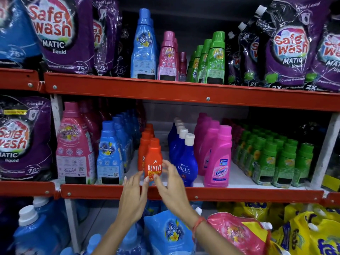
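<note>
An orange Revive bottle [154,161] stands upright at the front of the middle shelf, heading a row of the same bottles. My left hand [133,194] reaches up from below with straight fingers, and its fingertips are at the bottle's lower left. My right hand [170,184], motion-blurred, has spread, slightly curved fingers beside the bottle's right side and its thumb at the base. Neither hand plainly grips the bottle. A red thread band sits on my right wrist.
Blue Ujala bottles [185,159] and pink Vanish bottles [218,162] stand right of the orange row, blue softener bottles [110,155] to its left. The red shelf rail [220,195] runs just under my hands. Pouches [171,234] crowd the shelf below.
</note>
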A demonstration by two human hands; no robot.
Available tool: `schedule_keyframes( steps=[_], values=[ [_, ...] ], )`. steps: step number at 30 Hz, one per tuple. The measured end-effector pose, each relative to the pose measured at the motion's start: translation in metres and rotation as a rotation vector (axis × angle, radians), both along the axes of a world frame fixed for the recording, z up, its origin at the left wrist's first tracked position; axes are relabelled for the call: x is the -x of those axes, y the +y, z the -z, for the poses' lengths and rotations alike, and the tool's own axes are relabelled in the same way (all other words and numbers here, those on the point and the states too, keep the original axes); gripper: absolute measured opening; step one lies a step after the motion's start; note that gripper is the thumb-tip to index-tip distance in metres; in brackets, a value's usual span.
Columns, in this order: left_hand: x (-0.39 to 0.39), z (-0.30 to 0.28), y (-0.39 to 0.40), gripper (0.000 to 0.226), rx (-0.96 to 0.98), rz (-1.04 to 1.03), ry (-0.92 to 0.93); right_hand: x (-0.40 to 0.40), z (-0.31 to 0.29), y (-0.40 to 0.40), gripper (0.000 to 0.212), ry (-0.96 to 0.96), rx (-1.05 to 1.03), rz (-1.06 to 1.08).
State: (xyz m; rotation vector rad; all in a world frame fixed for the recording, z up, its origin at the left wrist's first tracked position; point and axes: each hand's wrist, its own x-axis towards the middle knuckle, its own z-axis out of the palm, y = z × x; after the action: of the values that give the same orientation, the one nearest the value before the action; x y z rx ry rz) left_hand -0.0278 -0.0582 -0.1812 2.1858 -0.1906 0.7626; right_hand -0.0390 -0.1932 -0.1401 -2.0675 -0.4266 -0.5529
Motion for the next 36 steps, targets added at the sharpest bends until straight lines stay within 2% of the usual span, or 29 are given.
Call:
schedule_keyframes(
  steps=[3, 6, 10, 14, 17, 21, 26, 29, 31, 34, 36],
  values=[
    [-0.001, -0.009, -0.007, 0.065, 0.139, 0.044, 0.117, -0.007, -0.005, 0.021, 0.064, 0.311, -0.100, 0.047],
    [-0.003, -0.014, -0.005, 0.071, 0.144, 0.126, 0.170, -0.014, -0.007, 0.029, 0.056, 0.423, -0.128, 0.076],
    [-0.006, -0.019, -0.002, 0.072, 0.192, 0.154, 0.204, -0.019, -0.013, 0.029, 0.040, 0.473, -0.194, 0.080],
    [-0.010, -0.017, 0.010, 0.084, 0.350, 0.178, 0.253, -0.019, -0.016, 0.030, 0.039, 0.496, -0.240, 0.030],
    [-0.007, -0.022, 0.019, 0.068, 0.395, 0.199, 0.261, -0.022, -0.016, 0.033, 0.038, 0.504, -0.271, 0.018],
    [-0.007, -0.021, 0.026, 0.098, 0.384, 0.151, 0.277, -0.023, -0.016, 0.034, 0.036, 0.532, -0.299, -0.038],
    [-0.005, -0.021, 0.028, 0.097, 0.342, 0.129, 0.247, -0.025, -0.014, 0.035, 0.039, 0.567, -0.277, -0.089],
    [0.003, -0.025, 0.021, 0.083, 0.317, 0.097, 0.187, -0.015, -0.017, 0.027, 0.040, 0.520, -0.282, -0.101],
    [0.009, -0.029, 0.014, 0.069, 0.302, 0.028, 0.038, -0.006, -0.018, 0.018, 0.037, 0.410, -0.320, -0.072],
    [0.013, -0.031, -0.001, 0.066, 0.286, -0.016, -0.150, 0.000, -0.012, 0.001, 0.020, 0.237, -0.411, 0.050],
    [0.010, -0.032, -0.014, 0.062, 0.275, 0.039, -0.147, 0.001, -0.006, -0.011, 0.019, 0.167, -0.493, 0.135]
  ],
)
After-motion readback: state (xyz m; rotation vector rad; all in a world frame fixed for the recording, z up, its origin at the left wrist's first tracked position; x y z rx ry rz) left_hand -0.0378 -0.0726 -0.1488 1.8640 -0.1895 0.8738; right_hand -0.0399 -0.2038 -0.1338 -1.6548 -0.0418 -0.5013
